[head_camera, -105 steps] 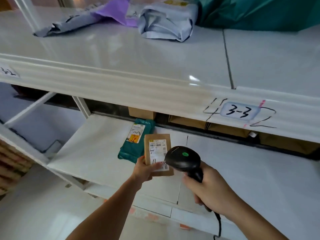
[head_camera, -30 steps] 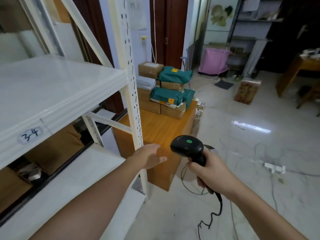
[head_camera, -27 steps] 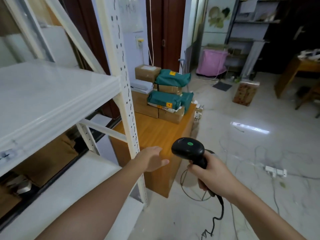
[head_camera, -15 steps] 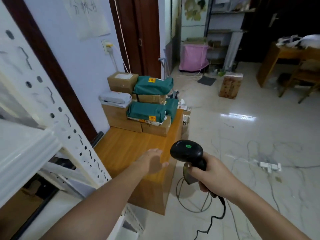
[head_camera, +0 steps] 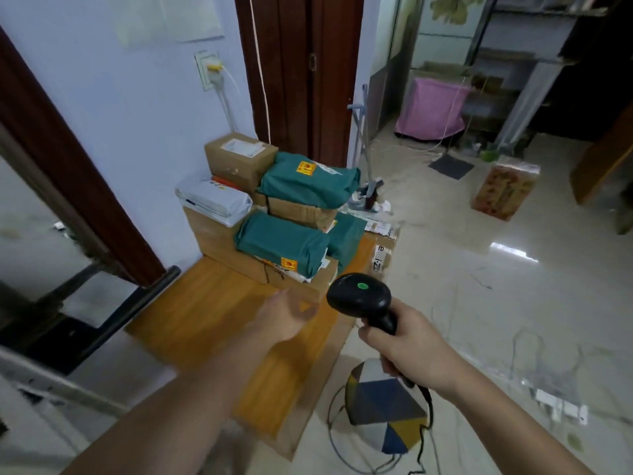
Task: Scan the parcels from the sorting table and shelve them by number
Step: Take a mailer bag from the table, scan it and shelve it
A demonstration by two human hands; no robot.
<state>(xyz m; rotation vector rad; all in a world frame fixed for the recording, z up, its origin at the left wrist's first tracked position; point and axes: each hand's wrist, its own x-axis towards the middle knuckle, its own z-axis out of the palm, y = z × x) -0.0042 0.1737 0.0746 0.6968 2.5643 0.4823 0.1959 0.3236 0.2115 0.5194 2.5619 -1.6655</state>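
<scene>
On the far end of the low wooden sorting table (head_camera: 205, 313) stands a pile of parcels: brown cardboard boxes (head_camera: 239, 159), a white mailer bag (head_camera: 215, 200) and green mailer bags (head_camera: 284, 241) with yellow stickers. My left hand (head_camera: 287, 313) reaches over the table toward the pile, fingers relaxed and empty, a short way in front of the nearest box. My right hand (head_camera: 411, 351) grips the handle of a black barcode scanner (head_camera: 359, 298) with a green light on top, held to the right of the table.
A patchwork stool (head_camera: 383, 409) and the scanner's cable lie on the tiled floor below my right hand. The white shelf frame (head_camera: 51, 382) is at the lower left. A carton (head_camera: 503, 192) and a power strip (head_camera: 561, 407) sit on the floor to the right.
I turned from the shelf, where my left hand held a small brown parcel under the scanner, to the sorting table. The left hand is now empty and closer to the parcel pile.
</scene>
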